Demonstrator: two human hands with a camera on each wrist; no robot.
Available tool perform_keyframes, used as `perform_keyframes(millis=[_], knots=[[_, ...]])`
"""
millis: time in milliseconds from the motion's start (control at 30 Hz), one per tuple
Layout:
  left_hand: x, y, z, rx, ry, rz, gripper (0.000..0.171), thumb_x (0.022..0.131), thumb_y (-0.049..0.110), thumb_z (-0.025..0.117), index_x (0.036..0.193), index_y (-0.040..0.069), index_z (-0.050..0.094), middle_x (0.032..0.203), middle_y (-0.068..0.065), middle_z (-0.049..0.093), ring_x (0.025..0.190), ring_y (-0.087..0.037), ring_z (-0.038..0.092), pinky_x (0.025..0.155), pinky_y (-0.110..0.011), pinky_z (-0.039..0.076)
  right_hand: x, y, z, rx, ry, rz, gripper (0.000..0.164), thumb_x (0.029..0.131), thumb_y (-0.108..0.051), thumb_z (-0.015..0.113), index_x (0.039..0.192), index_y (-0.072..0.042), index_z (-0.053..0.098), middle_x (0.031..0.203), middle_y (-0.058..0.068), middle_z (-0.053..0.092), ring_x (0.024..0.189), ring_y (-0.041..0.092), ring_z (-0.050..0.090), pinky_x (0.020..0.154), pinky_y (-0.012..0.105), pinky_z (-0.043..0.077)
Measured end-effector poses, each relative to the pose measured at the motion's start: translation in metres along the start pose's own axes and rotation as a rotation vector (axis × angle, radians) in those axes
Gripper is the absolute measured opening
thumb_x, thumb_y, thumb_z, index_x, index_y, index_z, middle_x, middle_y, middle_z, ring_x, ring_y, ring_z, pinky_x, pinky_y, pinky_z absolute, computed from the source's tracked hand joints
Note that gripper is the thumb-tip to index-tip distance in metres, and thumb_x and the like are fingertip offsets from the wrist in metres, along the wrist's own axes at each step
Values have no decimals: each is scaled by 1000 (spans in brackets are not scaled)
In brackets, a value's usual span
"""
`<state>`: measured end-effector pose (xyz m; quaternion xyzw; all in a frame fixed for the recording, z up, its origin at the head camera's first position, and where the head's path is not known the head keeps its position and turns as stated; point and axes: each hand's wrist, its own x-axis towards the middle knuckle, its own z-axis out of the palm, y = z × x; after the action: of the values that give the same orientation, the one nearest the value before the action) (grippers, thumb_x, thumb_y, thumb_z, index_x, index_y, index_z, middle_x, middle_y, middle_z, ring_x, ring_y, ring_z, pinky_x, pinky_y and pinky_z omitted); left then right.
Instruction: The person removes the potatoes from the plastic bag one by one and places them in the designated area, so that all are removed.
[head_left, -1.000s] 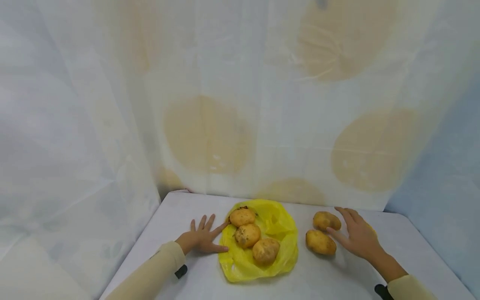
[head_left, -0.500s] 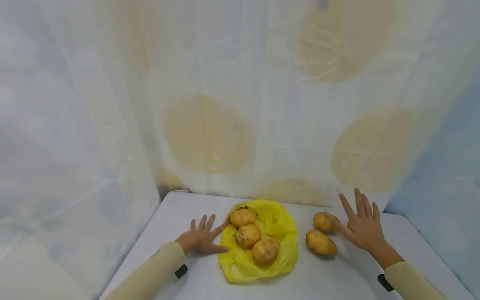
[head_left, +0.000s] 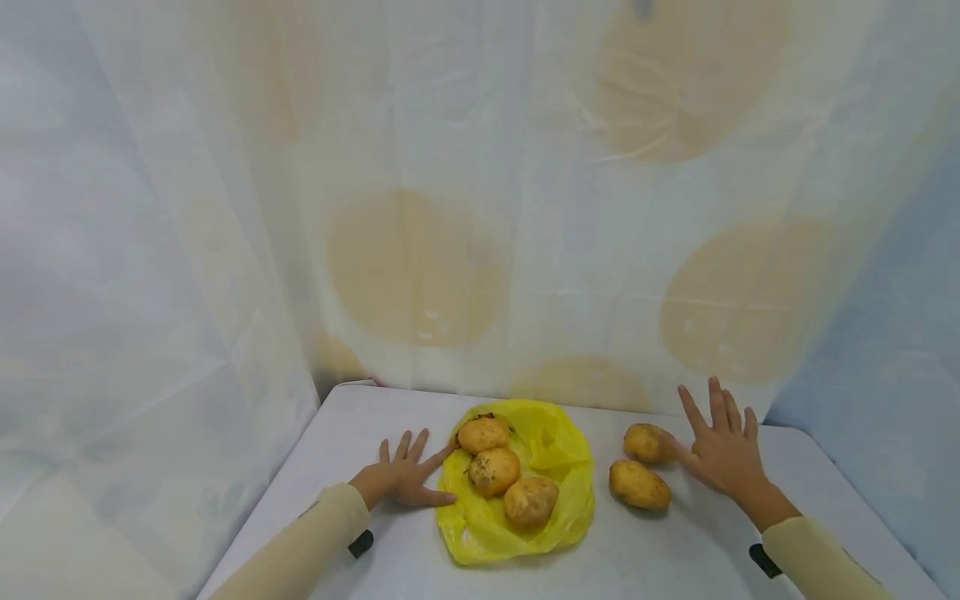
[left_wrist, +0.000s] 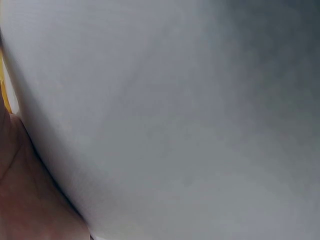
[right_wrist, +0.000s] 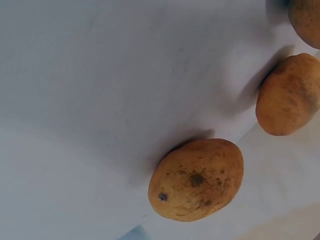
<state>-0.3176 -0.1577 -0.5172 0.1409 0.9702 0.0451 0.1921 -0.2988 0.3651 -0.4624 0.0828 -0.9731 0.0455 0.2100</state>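
Observation:
A yellow plastic bag (head_left: 570, 500) lies spread on the table with three potatoes on it: one at the back (head_left: 483, 435), a middle potato (head_left: 494, 472) and a front potato (head_left: 531, 502). My left hand (head_left: 408, 481) rests beside it, fingers spread, forefinger and thumb at the bag's left edge. To the right, my right hand (head_left: 723, 457) is held with fingers spread, its thumb overlapping a loose potato (head_left: 645, 442); contact is unclear. Another loose potato (head_left: 639, 485) lies just in front. The right wrist view shows three potatoes, including a large spotted potato (right_wrist: 196, 180); one is hidden behind my hand in the head view.
The white-covered table (head_left: 630, 567) runs back to a hanging curtain (head_left: 570, 275) with tan round patches. More pale sheeting (head_left: 150, 333) hangs on the left, and a bluish sheet (head_left: 892, 367) on the right. The left wrist view shows mostly table surface.
My right hand has lifted and spread its fingers, which now point up and away; its thumb has shifted over the back loose potato. My left hand and the bag have stayed put.

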Motion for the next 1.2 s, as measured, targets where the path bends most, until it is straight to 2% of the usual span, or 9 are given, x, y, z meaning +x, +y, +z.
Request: perform_keyframes(millis=[233,333,467,733,1000,1200], knots=[[6,-5,8,-20,17,1,106,68,98,38,156,44,16,168,-11,-5,152,-42,-6,112,-72,-10,3,-17,-1,27,-7,-38,91,92,-63,53,160,-25,6,165,21,-15,147,50,6,110,75,2],[4,-3,5,-25,9,7,106,68,97,38,157,44,15,167,-13,-6,152,-43,-6,111,-73,-11,4,-30,-3,29,-37,-70,92,91,-63,54,161,-25,6,165,19,-17,147,49,7,110,75,3],[0,0,1,-23,8,15,103,70,95,41,156,45,17,167,-14,-4,151,-45,-4,110,-75,-10,5,-45,-5,41,-43,-101,91,91,-62,55,160,-25,10,165,20,-13,147,48,9,111,74,3],[-2,2,-1,-15,-1,2,102,71,95,41,156,45,16,168,-12,-4,152,-42,-4,112,-73,-9,6,-69,2,32,-6,-172,90,88,-69,54,159,-27,17,166,19,-6,147,45,14,111,73,12],[1,0,1,-1,-9,-4,102,71,95,41,156,45,16,168,-11,-4,152,-42,-3,113,-72,-8,0,-88,13,44,42,-271,90,86,-65,60,158,-24,24,166,18,-4,145,44,20,109,72,18],[4,-6,5,2,14,9,102,70,96,39,156,46,16,168,-12,-3,152,-43,-3,113,-73,-6,-5,-106,16,88,53,-328,89,84,-64,63,157,-24,29,167,17,-2,143,46,25,107,73,21]])
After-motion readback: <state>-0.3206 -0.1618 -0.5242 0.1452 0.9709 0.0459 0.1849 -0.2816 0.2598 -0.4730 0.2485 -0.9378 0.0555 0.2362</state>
